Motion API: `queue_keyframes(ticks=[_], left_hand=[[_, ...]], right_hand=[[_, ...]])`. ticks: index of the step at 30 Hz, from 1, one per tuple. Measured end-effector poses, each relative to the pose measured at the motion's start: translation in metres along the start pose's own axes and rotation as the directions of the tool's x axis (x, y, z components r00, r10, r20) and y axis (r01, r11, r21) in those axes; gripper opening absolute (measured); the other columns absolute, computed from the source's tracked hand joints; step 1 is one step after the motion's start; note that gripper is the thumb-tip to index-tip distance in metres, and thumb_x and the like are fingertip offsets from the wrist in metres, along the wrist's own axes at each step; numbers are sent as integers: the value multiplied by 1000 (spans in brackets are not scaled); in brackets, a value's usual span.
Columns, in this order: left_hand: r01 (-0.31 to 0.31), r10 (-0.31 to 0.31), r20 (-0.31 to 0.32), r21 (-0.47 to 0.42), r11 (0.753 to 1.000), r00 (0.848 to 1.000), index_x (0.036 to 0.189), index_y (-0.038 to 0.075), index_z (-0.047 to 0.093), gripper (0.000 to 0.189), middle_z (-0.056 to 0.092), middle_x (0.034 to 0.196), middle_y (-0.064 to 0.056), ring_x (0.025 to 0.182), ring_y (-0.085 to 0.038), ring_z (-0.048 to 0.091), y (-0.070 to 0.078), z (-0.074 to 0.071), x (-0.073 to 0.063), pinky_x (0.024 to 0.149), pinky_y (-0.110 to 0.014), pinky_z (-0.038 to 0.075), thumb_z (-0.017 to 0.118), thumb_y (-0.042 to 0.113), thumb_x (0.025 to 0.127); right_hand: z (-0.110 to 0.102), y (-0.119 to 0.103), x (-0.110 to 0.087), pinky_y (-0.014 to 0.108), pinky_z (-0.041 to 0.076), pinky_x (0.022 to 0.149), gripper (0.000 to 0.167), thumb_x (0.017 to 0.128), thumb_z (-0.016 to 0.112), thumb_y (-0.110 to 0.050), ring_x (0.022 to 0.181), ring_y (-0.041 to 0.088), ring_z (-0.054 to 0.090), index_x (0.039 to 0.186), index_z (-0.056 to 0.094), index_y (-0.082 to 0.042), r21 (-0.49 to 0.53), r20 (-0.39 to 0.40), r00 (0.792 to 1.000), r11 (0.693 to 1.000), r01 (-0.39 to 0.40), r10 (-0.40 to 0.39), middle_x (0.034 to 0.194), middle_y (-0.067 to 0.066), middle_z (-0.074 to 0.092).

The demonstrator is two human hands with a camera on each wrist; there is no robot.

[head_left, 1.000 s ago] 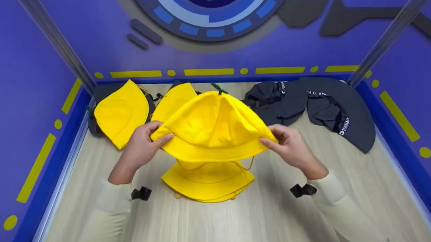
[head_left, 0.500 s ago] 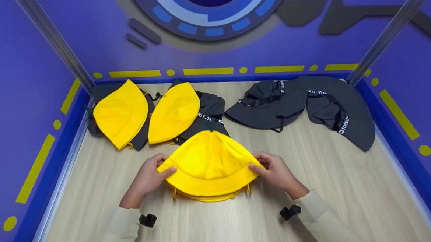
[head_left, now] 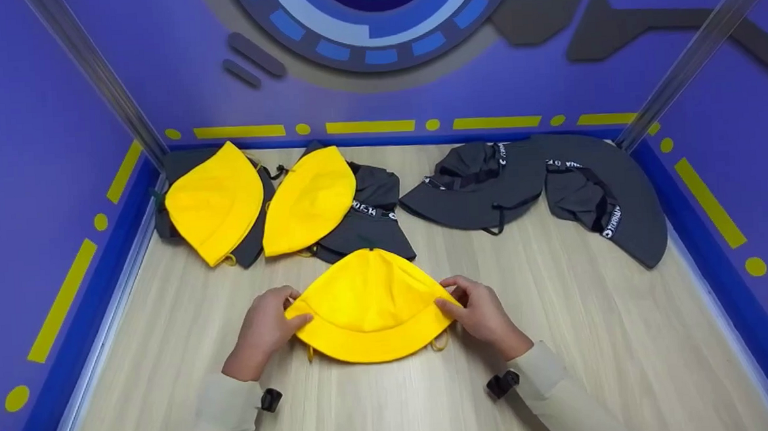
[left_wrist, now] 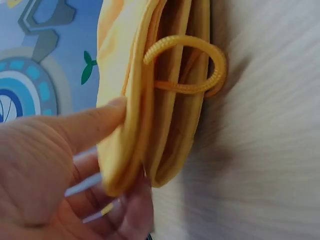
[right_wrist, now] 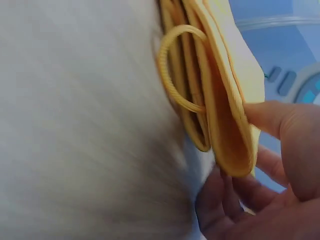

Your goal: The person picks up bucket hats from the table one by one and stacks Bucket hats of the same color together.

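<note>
A folded yellow bucket hat [head_left: 369,308] with a small green stem at its crown lies flat at the front middle. My left hand [head_left: 266,330] pinches its left brim corner, thumb on top and fingers below. My right hand [head_left: 484,312] grips the opposite corner the same way. In the left wrist view, a second layer of yellow brim [left_wrist: 172,150] shows under the pinched one, with a looped cord [left_wrist: 215,65] hanging out. The right wrist view shows the lower hat's brim [right_wrist: 200,135] beneath the upper, and another cord loop [right_wrist: 170,75]. From above, the top hat covers the lower one.
At the back left, two yellow hats [head_left: 212,205] [head_left: 311,203] lie on dark hats [head_left: 373,190]. Two more dark wide-brimmed hats [head_left: 469,204] [head_left: 633,209] lie at the back right. Blue-purple panels [head_left: 417,95] enclose the wooden table [head_left: 381,413] on three sides.
Both hands have brought the held yellow hat down and toward the person, laying it over the yellow hat on the table. That lower hat is now covered in the head view.
</note>
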State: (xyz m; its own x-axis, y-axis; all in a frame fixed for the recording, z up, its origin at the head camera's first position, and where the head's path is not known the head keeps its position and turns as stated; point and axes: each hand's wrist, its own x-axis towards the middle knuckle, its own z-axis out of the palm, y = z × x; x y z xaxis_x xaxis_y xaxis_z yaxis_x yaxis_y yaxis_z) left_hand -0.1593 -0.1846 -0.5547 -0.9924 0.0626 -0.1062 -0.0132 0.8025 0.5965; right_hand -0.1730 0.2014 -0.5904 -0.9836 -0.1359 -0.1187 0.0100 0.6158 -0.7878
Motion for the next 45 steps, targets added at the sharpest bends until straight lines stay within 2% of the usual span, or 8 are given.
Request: queue_keyframes(ticks=[8,13,15,18,20,22,30,45], left_hand=[[-23,21,13,110,994,1000,125,3,66,45,63,108,-14,96,-29,60,2,12,2,87,-45,54,83,17,86],[-178,182,-12,168,970,983,141,10,57,63,56,138,-16,128,-38,51,19,15,0,109,-57,41,84,15,85],[-273,277,10,203,940,961,146,12,54,69,48,152,-14,142,-39,41,29,19,0,117,-60,32,85,21,84],[-384,371,100,258,886,923,153,17,47,79,32,167,-9,155,-39,25,42,28,-1,125,-61,21,83,35,85],[-426,394,163,285,859,904,157,18,43,86,24,171,-9,158,-39,19,47,36,0,126,-60,18,82,43,85],[-443,391,217,307,842,894,159,17,38,92,21,172,-11,158,-40,17,50,42,0,126,-60,17,80,50,85],[-408,303,344,293,865,889,160,13,36,96,26,168,-19,156,-46,21,48,54,11,125,-63,16,77,57,85],[-373,241,424,262,890,873,160,17,36,93,27,169,-14,157,-42,19,50,49,33,127,-62,12,78,53,85]], right_hand=[[7,-7,3,28,46,73,31,89,81,-26,86,18,50,116,73,-14,-173,-58,998,985,6,-16,94,4,55],[8,-23,1,36,55,98,50,88,80,-24,120,24,49,135,65,-17,-217,-88,983,966,139,-161,132,6,52],[10,-31,0,43,52,108,54,88,80,-23,134,27,46,139,63,-18,-227,-69,952,934,276,-298,148,6,46],[16,-43,2,48,45,114,52,91,78,-29,147,31,39,140,64,-17,-263,27,869,835,483,-494,162,9,37],[22,-49,5,52,40,118,55,93,75,-38,152,31,33,142,62,-18,-277,120,825,779,563,-553,165,9,33],[30,-54,9,55,37,120,61,94,72,-48,156,33,27,146,58,-20,-294,206,804,748,595,-558,168,9,28],[57,-53,20,59,23,125,87,90,63,-69,159,39,12,162,33,-29,-375,387,850,781,499,-357,174,9,11],[64,-52,36,56,24,126,89,86,68,-67,159,35,17,161,35,-31,-387,392,882,823,417,-262,174,3,11]])
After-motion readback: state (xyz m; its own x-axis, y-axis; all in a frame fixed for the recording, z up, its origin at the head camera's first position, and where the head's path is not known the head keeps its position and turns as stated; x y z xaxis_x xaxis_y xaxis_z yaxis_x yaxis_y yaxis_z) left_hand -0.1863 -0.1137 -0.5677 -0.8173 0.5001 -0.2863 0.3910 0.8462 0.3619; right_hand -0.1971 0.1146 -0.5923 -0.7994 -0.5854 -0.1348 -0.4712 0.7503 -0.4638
